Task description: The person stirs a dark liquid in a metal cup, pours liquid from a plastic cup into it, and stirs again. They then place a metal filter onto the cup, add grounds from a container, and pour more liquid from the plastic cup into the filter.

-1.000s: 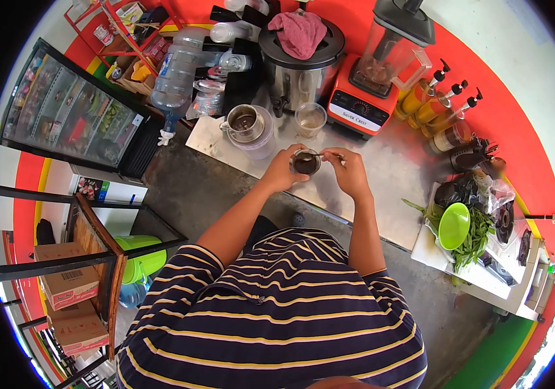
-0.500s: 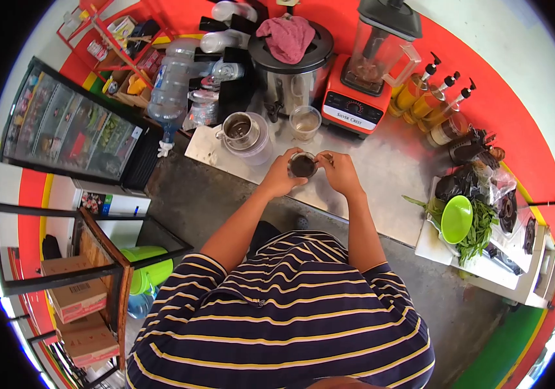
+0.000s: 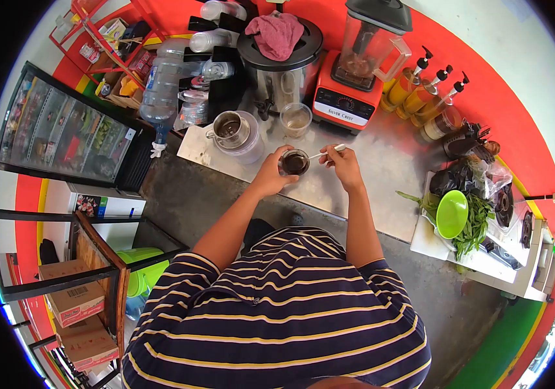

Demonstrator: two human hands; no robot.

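My left hand (image 3: 275, 174) is wrapped round a small glass (image 3: 295, 162) of dark liquid, above the front edge of the steel counter (image 3: 368, 165). Just right of the glass, my right hand (image 3: 344, 166) pinches a light-coloured spoon (image 3: 323, 153), whose tip points at the glass rim. Behind the glass stands a clear plastic cup (image 3: 295, 121). To the left, a metal cup (image 3: 230, 129) with dark residue sits on a translucent container (image 3: 249, 148).
A red blender (image 3: 349, 97) and a steel dispenser (image 3: 280, 81) stand at the back. Pump bottles (image 3: 418, 97) line the wall on the right. Further right are a green bowl (image 3: 452, 214) and leafy greens (image 3: 475, 230). A glass-door fridge (image 3: 63, 129) is at the left.
My right hand has drawn slightly away from the glass, and the spoon now shows between them. The whole view has shifted a little.
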